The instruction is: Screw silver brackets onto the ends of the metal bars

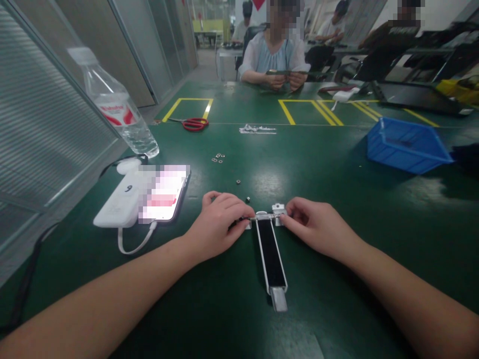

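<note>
A long, narrow metal piece with a black face (272, 252) and pale edges lies on the green table in front of me. A silver tab (279, 300) sticks out of its near end. Across its far end runs a thin rod (254, 218), with my left hand (220, 219) closed in a pinch on the rod's left end; the fingertips partly hide it. At the other side, my right hand (314, 223) pinches a small silver bracket (278, 209) between thumb and fingers. Just beyond lie a small dark-and-silver fastener (248, 199) and a nut (238, 182).
Several small nuts or washers (218, 158) lie farther off, before red-handled scissors (194, 124) and a row of small silver parts (257, 129). Left are a water bottle (116, 107), a cabled power bank (119, 199) and phone (166, 192). A blue bin (407, 145) stands right; a person (275, 57) sits opposite.
</note>
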`<state>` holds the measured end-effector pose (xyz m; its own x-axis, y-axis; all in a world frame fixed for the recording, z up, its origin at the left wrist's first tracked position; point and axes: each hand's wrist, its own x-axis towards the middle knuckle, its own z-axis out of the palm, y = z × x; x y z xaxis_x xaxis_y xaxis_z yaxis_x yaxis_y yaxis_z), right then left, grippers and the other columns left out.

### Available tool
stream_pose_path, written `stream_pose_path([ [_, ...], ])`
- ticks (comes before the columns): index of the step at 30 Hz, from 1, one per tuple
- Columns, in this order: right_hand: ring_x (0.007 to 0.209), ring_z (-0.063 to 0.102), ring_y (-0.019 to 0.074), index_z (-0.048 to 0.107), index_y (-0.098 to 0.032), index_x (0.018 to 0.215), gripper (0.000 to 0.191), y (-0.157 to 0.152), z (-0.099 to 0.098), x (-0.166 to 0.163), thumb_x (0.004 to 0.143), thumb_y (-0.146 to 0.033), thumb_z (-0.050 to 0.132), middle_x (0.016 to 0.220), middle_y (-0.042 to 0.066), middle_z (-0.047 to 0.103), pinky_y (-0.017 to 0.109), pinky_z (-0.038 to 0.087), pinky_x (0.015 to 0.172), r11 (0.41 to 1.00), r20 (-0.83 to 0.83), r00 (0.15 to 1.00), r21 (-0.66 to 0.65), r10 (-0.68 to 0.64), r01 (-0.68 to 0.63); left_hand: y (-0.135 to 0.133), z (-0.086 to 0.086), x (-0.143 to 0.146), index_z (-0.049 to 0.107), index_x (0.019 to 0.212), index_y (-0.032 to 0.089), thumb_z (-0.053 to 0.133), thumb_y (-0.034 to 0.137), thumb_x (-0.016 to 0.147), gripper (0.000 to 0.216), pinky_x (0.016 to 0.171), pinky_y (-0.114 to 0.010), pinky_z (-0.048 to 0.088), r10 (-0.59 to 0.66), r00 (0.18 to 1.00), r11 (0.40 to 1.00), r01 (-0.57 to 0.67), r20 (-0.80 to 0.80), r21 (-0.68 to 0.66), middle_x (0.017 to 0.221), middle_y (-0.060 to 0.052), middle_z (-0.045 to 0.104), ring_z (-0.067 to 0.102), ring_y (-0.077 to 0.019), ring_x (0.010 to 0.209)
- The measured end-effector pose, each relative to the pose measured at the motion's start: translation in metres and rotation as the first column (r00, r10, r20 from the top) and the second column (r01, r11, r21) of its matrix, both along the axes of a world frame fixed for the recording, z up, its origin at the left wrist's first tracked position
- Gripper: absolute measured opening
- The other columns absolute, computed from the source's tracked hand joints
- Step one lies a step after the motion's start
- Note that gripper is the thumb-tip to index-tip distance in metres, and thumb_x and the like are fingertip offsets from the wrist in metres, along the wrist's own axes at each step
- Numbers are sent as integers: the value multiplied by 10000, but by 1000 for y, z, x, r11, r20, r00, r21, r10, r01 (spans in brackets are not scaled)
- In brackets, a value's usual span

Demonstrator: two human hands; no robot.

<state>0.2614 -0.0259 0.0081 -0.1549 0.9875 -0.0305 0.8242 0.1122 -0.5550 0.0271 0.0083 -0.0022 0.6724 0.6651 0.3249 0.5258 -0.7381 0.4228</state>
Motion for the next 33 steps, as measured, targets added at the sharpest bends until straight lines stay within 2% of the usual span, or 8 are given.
stream_pose_path([
  [5, 479, 502, 135, 580, -204, 712, 215, -1, 1, -3, 836, -377, 544, 534, -20, 550, 254, 313, 477, 1000, 50, 998, -5, -27, 27, 0, 0, 0, 606, 970, 242, 514, 140, 867, 171, 912, -429, 243, -6, 1000, 1000, 6, -3, 1, 977, -2, 702, 586, -208, 1008],
  [12, 464, 502, 127, 594, -202, 678, 222, -1, -1, -2, 804, -384, 580, 522, -19, 557, 246, 336, 476, 998, -13, 999, 41, -41, 42, -1, 1, 0, 594, 971, 241, 517, 154, 864, 158, 918, -428, 249, 10, 1000, 1000, -10, -21, -2, 969, -5, 703, 581, -212, 1011],
  [22, 476, 514, 131, 601, -197, 709, 216, -2, 1, -2, 808, -386, 563, 537, -16, 561, 258, 358, 480, 999, -7, 999, 20, -42, 42, -1, 0, 0, 586, 986, 244, 505, 167, 864, 165, 917, -425, 239, 0, 1000, 1000, 0, -12, 2, 997, -7, 690, 577, -216, 1024],
  [33, 497, 522, 136, 580, -200, 754, 173, -2, 3, -2, 810, -360, 544, 556, -19, 561, 262, 375, 505, 999, -15, 999, 9, -49, 49, -4, 3, -1, 514, 1101, 237, 491, 141, 780, 336, 937, -427, 260, 21, 1000, 1000, -20, 14, -5, 1083, -45, 661, 577, -238, 1070],
])
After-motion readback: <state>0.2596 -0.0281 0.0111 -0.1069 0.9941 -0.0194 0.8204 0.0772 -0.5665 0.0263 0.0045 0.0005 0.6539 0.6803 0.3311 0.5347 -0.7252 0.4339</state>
